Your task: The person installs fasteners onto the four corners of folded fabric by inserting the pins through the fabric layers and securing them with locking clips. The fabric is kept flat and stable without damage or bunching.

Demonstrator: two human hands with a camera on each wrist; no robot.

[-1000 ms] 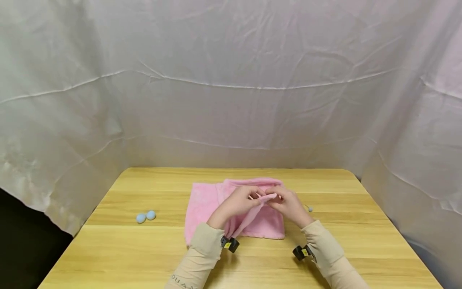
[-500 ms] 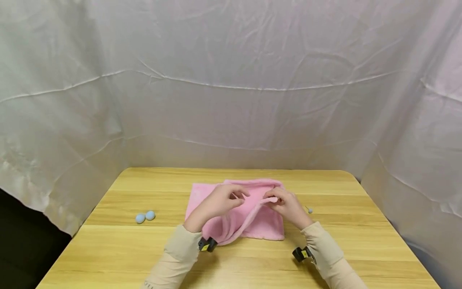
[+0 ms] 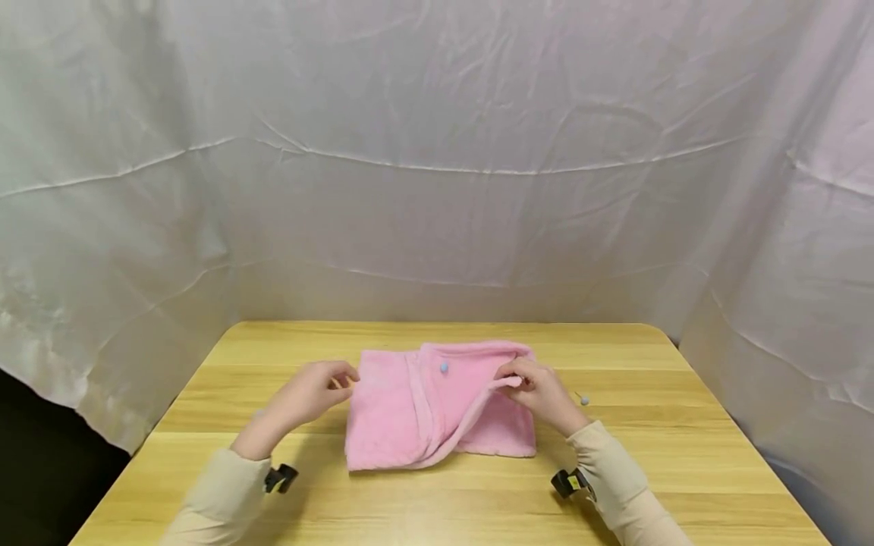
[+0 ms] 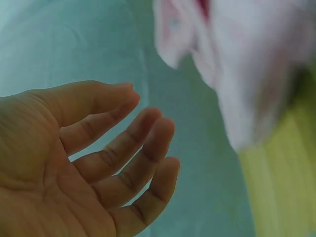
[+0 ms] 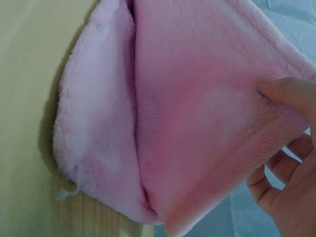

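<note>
A fluffy pink cloth lies folded on the table, its right part lifted into an open fold. My right hand pinches the raised edge; in the right wrist view its thumb presses on the plush face and the other fingers sit behind. A small light-blue ball shows on the cloth left of this hand. Off the cloth's left side, my left hand hovers with relaxed, slightly bent fingers. The left wrist view shows that left palm holding nothing, apart from the blurred cloth.
To the right of the cloth lies a tiny blue bead-like thing with a thin stem. The left forearm and hand hide most of the blue balls on the left. Pale curtains stand behind the wooden table.
My left hand has let go of the cloth's edge and moved left, off the cloth. A blue ball has come into view on the pink fabric. My right hand keeps its pinch.
</note>
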